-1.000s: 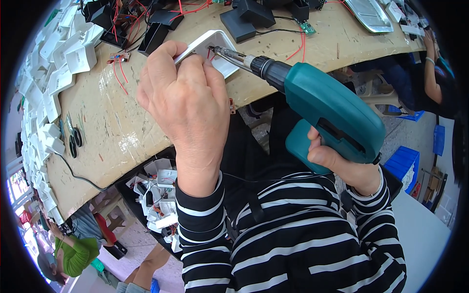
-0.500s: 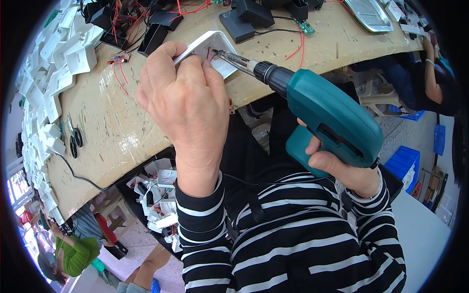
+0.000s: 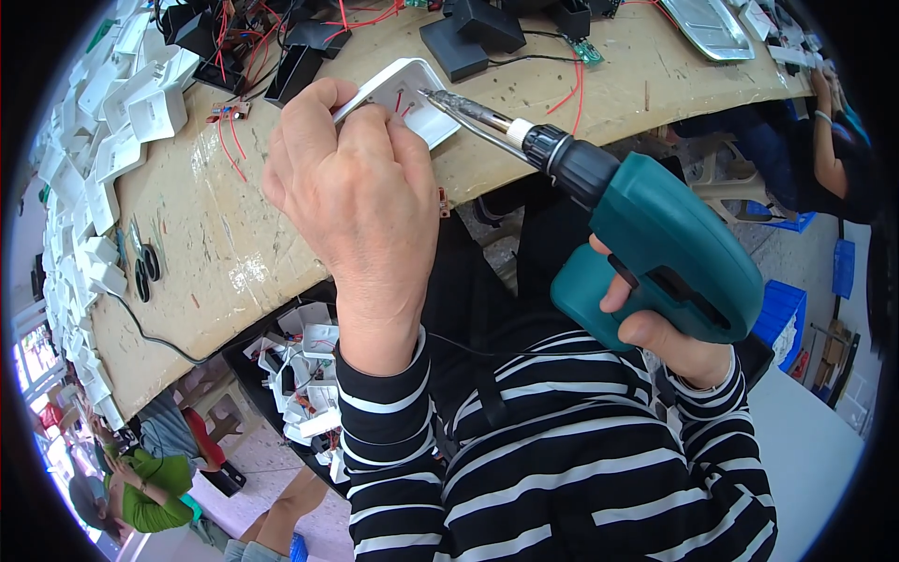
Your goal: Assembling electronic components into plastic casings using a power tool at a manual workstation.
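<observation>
My left hand [image 3: 354,192] is closed around a small white plastic case [image 3: 429,124] at the table's front edge. Its open side shows short red wires inside. My right hand [image 3: 676,345] grips the handle of a teal soldering gun [image 3: 679,239] with a black collar and a thin feed tube beside its tip. The tip hangs over the case's interior, near the red wires; whether it touches anything there I cannot tell. My left fingertips are hidden behind the hand and the case.
White cases [image 3: 154,112] are heaped along the table's left side, near scissors [image 3: 143,272]. Black boxes [image 3: 482,28] with wires lie at the back, a metal tray [image 3: 709,28] at back right. Below the table edge sits a bin of white parts [image 3: 320,393]. Other people are at both sides.
My right hand has drawn the soldering gun to the right and slightly down, pulling its tip back from the red wires. My left hand and the case have stayed nearly still.
</observation>
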The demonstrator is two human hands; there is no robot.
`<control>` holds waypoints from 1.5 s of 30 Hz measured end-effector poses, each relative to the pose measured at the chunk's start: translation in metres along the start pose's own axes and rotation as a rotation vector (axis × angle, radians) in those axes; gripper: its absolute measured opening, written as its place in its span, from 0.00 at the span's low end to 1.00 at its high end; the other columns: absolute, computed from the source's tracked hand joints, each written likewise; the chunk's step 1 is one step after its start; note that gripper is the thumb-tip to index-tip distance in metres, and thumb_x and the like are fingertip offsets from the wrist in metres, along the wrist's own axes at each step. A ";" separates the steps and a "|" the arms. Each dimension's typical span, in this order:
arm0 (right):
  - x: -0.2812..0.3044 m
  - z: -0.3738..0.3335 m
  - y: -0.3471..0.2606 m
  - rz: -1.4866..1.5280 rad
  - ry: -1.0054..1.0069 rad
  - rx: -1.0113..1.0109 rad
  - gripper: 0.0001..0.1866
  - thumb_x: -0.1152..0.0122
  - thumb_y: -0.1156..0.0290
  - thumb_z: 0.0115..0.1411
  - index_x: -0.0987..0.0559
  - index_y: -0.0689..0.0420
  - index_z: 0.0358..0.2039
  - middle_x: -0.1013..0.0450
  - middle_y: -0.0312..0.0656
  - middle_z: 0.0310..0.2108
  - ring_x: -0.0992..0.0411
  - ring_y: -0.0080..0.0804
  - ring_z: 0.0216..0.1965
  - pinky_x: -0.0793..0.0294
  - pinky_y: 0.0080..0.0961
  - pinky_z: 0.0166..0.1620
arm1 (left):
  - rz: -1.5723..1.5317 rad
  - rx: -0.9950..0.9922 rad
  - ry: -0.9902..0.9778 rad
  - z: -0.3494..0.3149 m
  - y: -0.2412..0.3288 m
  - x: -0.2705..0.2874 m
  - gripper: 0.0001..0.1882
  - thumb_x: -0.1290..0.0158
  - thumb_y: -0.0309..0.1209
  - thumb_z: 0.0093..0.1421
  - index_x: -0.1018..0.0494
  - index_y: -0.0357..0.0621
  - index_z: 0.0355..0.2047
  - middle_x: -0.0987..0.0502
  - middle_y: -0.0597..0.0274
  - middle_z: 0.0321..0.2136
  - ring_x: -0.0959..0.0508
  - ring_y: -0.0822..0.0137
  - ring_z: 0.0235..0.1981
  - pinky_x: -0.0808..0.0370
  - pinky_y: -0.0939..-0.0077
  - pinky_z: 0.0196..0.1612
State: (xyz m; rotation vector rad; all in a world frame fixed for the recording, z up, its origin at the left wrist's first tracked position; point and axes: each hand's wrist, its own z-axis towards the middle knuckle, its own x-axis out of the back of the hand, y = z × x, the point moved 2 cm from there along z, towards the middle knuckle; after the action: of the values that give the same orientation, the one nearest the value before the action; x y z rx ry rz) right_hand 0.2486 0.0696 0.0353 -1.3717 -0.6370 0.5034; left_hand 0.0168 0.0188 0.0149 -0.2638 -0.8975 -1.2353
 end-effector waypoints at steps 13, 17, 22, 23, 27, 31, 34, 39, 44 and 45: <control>0.011 -0.006 0.001 0.016 -0.141 -0.069 0.42 0.31 0.65 0.49 0.42 0.64 0.59 0.33 0.58 0.50 0.27 0.28 0.34 0.28 0.23 0.41 | 0.010 -0.009 0.003 0.001 0.000 -0.001 0.04 0.47 0.25 0.46 0.25 0.37 0.22 0.29 0.60 0.37 0.30 0.59 0.39 0.40 0.64 0.44; 0.013 -0.004 0.001 0.001 -0.154 -0.051 0.42 0.31 0.64 0.49 0.42 0.65 0.59 0.33 0.59 0.50 0.26 0.28 0.34 0.27 0.23 0.40 | 0.000 0.005 0.002 0.001 -0.002 0.000 0.05 0.47 0.25 0.46 0.24 0.37 0.22 0.29 0.60 0.37 0.31 0.59 0.39 0.40 0.64 0.44; 0.005 0.002 -0.002 0.199 0.022 -0.084 0.42 0.31 0.61 0.49 0.42 0.65 0.59 0.32 0.60 0.49 0.26 0.29 0.32 0.26 0.21 0.37 | -0.045 0.007 -0.008 0.001 -0.003 0.000 0.05 0.47 0.24 0.48 0.25 0.35 0.24 0.29 0.56 0.36 0.31 0.56 0.39 0.38 0.63 0.44; 0.006 0.004 -0.003 0.205 0.068 -0.048 0.42 0.32 0.60 0.50 0.42 0.65 0.59 0.32 0.60 0.48 0.26 0.29 0.31 0.25 0.21 0.36 | -0.043 0.007 -0.005 0.001 -0.005 0.000 0.05 0.47 0.24 0.48 0.25 0.35 0.24 0.29 0.56 0.36 0.31 0.56 0.39 0.38 0.63 0.44; 0.011 -0.005 0.002 0.136 0.061 -0.129 0.40 0.32 0.61 0.50 0.40 0.66 0.58 0.31 0.59 0.47 0.26 0.30 0.30 0.26 0.20 0.34 | -0.072 -0.041 -0.016 0.002 -0.005 0.001 0.05 0.47 0.22 0.48 0.25 0.32 0.25 0.29 0.50 0.37 0.31 0.53 0.39 0.35 0.63 0.44; 0.014 -0.014 0.007 0.025 0.033 -0.066 0.39 0.32 0.62 0.50 0.39 0.65 0.57 0.31 0.59 0.47 0.27 0.30 0.30 0.26 0.20 0.34 | -0.144 -0.030 -0.014 0.000 -0.008 0.008 0.05 0.47 0.20 0.48 0.26 0.31 0.26 0.30 0.49 0.36 0.31 0.53 0.39 0.34 0.64 0.43; 0.017 -0.017 0.008 0.051 0.032 -0.120 0.38 0.33 0.62 0.51 0.39 0.65 0.58 0.31 0.59 0.46 0.27 0.29 0.30 0.26 0.20 0.34 | -0.246 0.069 -0.045 -0.006 -0.012 0.017 0.05 0.46 0.20 0.47 0.26 0.31 0.27 0.30 0.49 0.36 0.31 0.53 0.38 0.34 0.64 0.43; 0.019 -0.016 0.010 0.209 0.018 0.012 0.32 0.35 0.73 0.52 0.37 0.62 0.57 0.32 0.56 0.49 0.27 0.27 0.34 0.26 0.22 0.38 | -0.290 0.100 -0.030 -0.011 -0.017 0.022 0.05 0.46 0.20 0.47 0.25 0.31 0.26 0.30 0.50 0.35 0.30 0.54 0.38 0.33 0.65 0.43; 0.015 -0.013 0.004 0.127 0.041 0.013 0.35 0.34 0.67 0.52 0.38 0.64 0.57 0.31 0.58 0.47 0.27 0.28 0.31 0.26 0.20 0.35 | -0.252 0.109 -0.020 -0.009 -0.015 0.020 0.05 0.46 0.20 0.47 0.25 0.30 0.26 0.29 0.50 0.35 0.30 0.54 0.38 0.33 0.65 0.42; 0.013 -0.013 0.002 0.069 0.085 -0.004 0.39 0.34 0.60 0.51 0.39 0.66 0.57 0.30 0.58 0.45 0.27 0.28 0.28 0.27 0.19 0.33 | -0.265 0.107 -0.018 -0.010 -0.018 0.020 0.05 0.46 0.20 0.47 0.25 0.30 0.25 0.29 0.50 0.35 0.30 0.54 0.37 0.32 0.65 0.42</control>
State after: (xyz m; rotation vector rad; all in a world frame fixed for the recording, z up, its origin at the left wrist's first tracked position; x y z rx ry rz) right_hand 0.2672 0.0693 0.0343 -1.4153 -0.5237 0.4962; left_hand 0.0064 -0.0075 0.0181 -0.0715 -1.0351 -1.4244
